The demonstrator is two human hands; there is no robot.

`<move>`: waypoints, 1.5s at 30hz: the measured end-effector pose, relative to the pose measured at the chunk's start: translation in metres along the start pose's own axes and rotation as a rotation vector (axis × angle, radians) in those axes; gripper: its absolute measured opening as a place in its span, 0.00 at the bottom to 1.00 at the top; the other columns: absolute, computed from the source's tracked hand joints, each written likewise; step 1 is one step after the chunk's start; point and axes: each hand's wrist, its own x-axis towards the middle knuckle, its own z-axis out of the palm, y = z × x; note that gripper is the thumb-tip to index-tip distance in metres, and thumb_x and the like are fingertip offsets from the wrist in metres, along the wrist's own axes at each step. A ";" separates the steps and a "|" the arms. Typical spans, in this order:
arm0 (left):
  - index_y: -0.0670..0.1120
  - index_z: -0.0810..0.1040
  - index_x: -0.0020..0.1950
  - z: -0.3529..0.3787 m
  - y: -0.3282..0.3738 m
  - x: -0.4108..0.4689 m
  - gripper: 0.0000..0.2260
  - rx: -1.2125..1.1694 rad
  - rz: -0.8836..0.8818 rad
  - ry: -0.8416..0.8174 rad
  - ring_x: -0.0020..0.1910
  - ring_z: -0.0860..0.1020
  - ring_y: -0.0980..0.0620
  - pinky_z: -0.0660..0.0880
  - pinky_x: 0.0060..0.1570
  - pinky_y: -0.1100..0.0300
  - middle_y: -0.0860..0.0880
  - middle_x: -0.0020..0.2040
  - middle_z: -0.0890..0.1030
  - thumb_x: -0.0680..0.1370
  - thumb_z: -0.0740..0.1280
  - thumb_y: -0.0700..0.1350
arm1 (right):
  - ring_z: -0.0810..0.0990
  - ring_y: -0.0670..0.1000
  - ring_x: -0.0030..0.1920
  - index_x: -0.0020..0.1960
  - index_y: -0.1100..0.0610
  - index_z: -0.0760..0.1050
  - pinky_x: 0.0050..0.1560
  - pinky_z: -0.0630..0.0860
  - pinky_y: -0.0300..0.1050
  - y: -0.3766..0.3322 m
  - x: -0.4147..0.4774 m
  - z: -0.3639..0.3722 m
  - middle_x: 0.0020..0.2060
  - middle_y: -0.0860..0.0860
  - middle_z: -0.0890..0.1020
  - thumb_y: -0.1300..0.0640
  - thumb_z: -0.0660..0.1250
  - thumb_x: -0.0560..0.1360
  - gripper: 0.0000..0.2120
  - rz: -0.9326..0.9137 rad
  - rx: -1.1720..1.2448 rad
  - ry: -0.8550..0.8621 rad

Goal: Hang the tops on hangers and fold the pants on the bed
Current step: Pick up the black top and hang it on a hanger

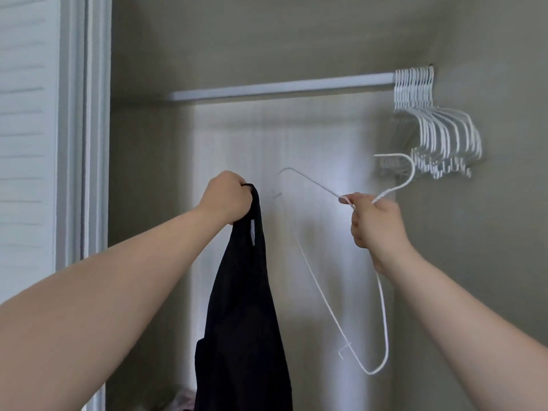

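Gripping black tank top [243, 292] by strap in fisted left hand [226, 197], centre-left, body dangling. Clutching white hanger [384, 321] at neck in right hand [373, 221], tilted, hook near spare hangers [439, 137] far right. Probably best: keep strap taut, slip hanger's upper arm through.

Black top [243, 307], white hanger [382, 307], white rail [281, 87], white spare hangers [439, 132], grey-green walls [237, 34].

Two hands [226, 198] [375, 222], one black top [243, 307], one loose white hanger [382, 307], one rod [281, 87], one uncountably tight bunch of hangers [444, 134].
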 end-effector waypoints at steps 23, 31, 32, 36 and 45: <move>0.34 0.78 0.43 -0.008 0.109 -0.357 0.12 -0.190 -0.270 0.112 0.23 0.74 0.48 0.70 0.22 0.64 0.41 0.34 0.74 0.80 0.59 0.39 | 0.63 0.48 0.25 0.45 0.37 0.83 0.24 0.60 0.38 0.005 -0.296 -0.191 0.23 0.45 0.65 0.42 0.57 0.71 0.16 0.004 -0.096 -0.226; 0.39 0.74 0.39 0.015 0.138 -0.505 0.11 -0.119 -0.494 0.075 0.22 0.72 0.51 0.68 0.20 0.64 0.46 0.29 0.71 0.80 0.60 0.40 | 0.60 0.46 0.24 0.50 0.67 0.75 0.23 0.59 0.36 -0.025 -0.403 -0.301 0.25 0.47 0.62 0.46 0.60 0.78 0.22 0.146 -0.066 -0.395; 0.38 0.74 0.39 0.017 0.135 -0.522 0.11 -0.120 -0.532 0.074 0.21 0.71 0.52 0.69 0.21 0.65 0.47 0.28 0.71 0.80 0.60 0.39 | 0.60 0.45 0.23 0.51 0.69 0.74 0.23 0.59 0.35 -0.029 -0.414 -0.312 0.24 0.46 0.62 0.48 0.61 0.79 0.22 0.170 -0.058 -0.408; 0.31 0.77 0.42 0.025 0.120 -0.587 0.12 -0.159 -0.676 0.085 0.30 0.70 0.49 0.73 0.32 0.54 0.44 0.31 0.71 0.78 0.64 0.41 | 0.58 0.45 0.23 0.49 0.64 0.79 0.23 0.57 0.35 -0.042 -0.463 -0.354 0.24 0.48 0.60 0.52 0.62 0.81 0.15 0.293 0.034 -0.473; 0.34 0.80 0.42 0.033 0.122 -0.723 0.11 -0.136 -0.868 0.008 0.34 0.72 0.51 0.68 0.36 0.59 0.45 0.34 0.76 0.78 0.68 0.43 | 0.58 0.47 0.24 0.50 0.42 0.85 0.24 0.55 0.38 -0.027 -0.576 -0.446 0.22 0.46 0.62 0.60 0.61 0.83 0.18 0.412 -0.076 -0.647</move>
